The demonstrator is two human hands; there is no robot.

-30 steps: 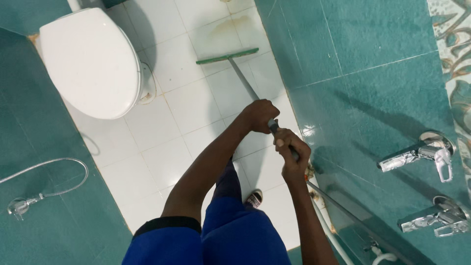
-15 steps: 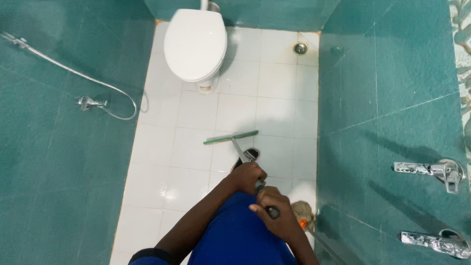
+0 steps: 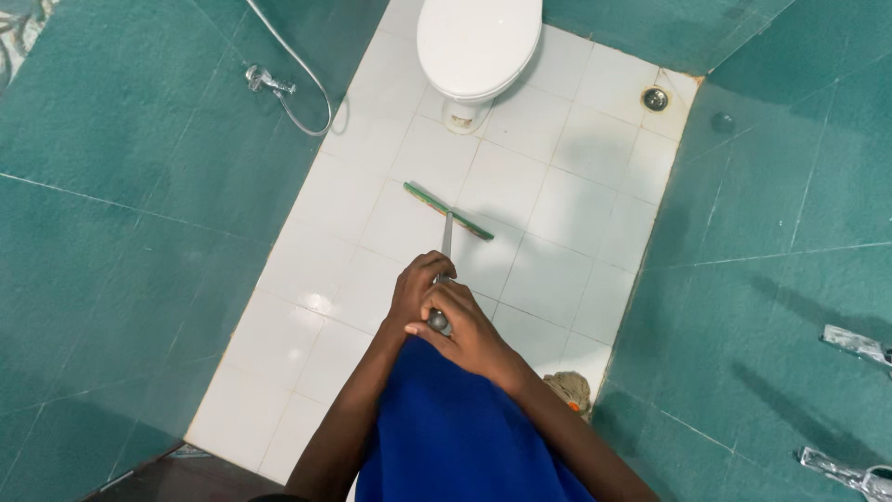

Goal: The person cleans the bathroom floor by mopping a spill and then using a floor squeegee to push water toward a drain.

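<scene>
Your left hand [image 3: 418, 288] and right hand [image 3: 465, 330]: both clamped, stacked for leverage, on grey metal-handled green-bladed floor squeegee [image 3: 448, 212]; blade at 12 o'clock on white tiled floor [image 3: 548, 214].

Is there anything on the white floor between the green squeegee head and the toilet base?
Nothing visible does. The squeegee head lies on bare white floor tiles, and the stretch up to the toilet is open. Both hands grip the handle.

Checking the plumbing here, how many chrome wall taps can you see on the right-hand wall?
2: one chrome wall tap at the right edge, another chrome tap in the bottom-right corner. Both are cut off; others may lie out of frame.
</scene>
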